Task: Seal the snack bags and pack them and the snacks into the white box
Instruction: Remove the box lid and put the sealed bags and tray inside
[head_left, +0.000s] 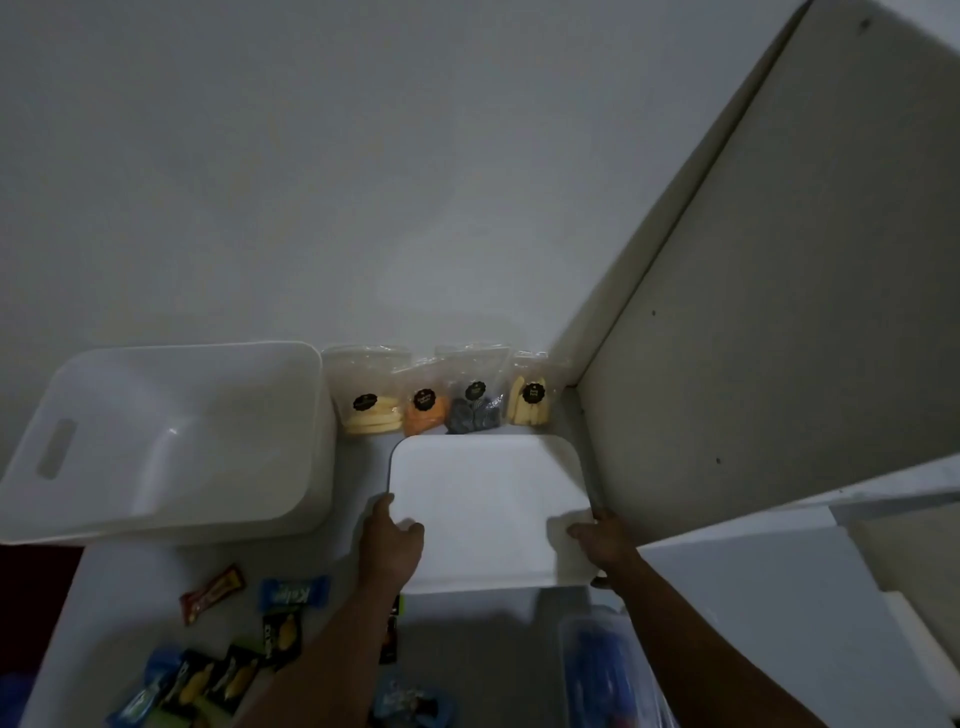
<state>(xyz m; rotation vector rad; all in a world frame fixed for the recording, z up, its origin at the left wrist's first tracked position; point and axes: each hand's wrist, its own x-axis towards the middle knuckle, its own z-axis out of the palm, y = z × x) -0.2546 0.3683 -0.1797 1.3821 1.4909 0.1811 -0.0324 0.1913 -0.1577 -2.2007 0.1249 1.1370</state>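
Note:
An open white box (171, 441) with a handle slot stands at the left, against the wall, with nothing visible inside. Its white lid (488, 499) is held flat over the table by both hands: my left hand (389, 545) grips the lid's left edge and my right hand (602, 540) grips its right edge. Behind the lid, several clear snack bags with black labels lean on the wall: pale sticks (370, 400), orange pieces (425, 410), dark pieces (474, 405) and yellow sticks (530, 397). Wrapped snacks lie at the front left, among them a red bar (212, 594) and a blue packet (294, 594).
A white panel (779, 286) leans or stands at the right, close to the lid's right edge. A clear container with blue contents (602, 670) sits at the front right. Black-and-yellow packets (228, 675) and another blue packet (410, 701) lie near the front edge of the white table (130, 597).

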